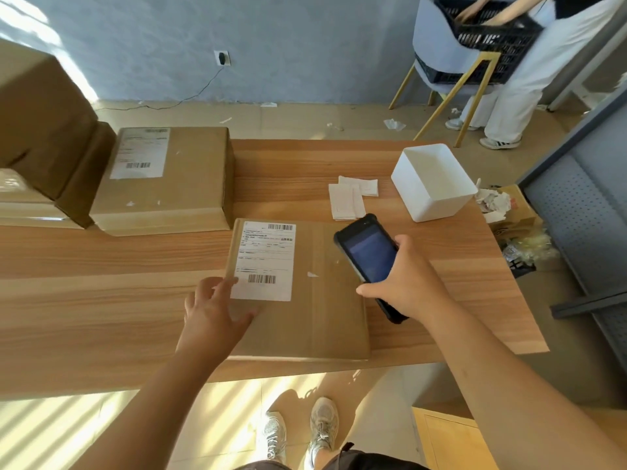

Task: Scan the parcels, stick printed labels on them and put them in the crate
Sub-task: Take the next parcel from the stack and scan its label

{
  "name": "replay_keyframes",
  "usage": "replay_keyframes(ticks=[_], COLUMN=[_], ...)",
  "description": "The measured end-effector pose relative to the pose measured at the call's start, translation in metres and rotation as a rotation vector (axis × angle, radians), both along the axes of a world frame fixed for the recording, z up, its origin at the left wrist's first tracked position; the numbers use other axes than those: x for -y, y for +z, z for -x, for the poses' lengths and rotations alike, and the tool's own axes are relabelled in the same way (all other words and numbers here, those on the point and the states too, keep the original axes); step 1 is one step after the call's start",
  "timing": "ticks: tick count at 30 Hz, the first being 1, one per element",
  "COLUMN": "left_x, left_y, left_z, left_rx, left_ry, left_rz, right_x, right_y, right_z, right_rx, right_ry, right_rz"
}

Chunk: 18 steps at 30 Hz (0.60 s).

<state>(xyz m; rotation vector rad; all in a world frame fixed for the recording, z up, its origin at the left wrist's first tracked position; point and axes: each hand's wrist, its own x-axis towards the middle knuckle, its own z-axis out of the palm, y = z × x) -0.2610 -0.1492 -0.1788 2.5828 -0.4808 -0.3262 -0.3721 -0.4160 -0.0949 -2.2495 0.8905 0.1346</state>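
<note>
While the left hand (217, 310) lies flat with fingers (228, 285) spread on the near cardboard parcel (315, 300), touching its shipping label (265, 261), the right hand (403, 283) reaches forward gripping one black handheld scanner (368, 256) above it, a second labelled parcel (179, 184) farther back on the worktop (101, 300).

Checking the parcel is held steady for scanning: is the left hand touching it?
Touching. The head view shows the left hand flat on the parcel, fingertips at its label's corner.
</note>
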Motion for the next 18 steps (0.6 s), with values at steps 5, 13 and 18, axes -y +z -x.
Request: replay_keyframes(ticks=[5, 13, 18], left_x=[-0.024, -0.026, -0.025], left_y=[-0.001, 0.001, 0.001], left_z=[-0.011, -0.015, -0.014], left_rx=[-0.216, -0.269, -0.273], left_ry=[-0.004, -0.040, -0.042], left_rz=[0.073, 0.079, 0.087], right_x=[-0.034, -0.065, -0.072], right_y=[0.029, 0.048, 0.051], right_z=[-0.010, -0.013, -0.012], right_rx=[-0.221, -0.429, -0.447], right_ry=[0.241, 0.507, 0.531], right_rz=[0.141, 0.416, 0.473])
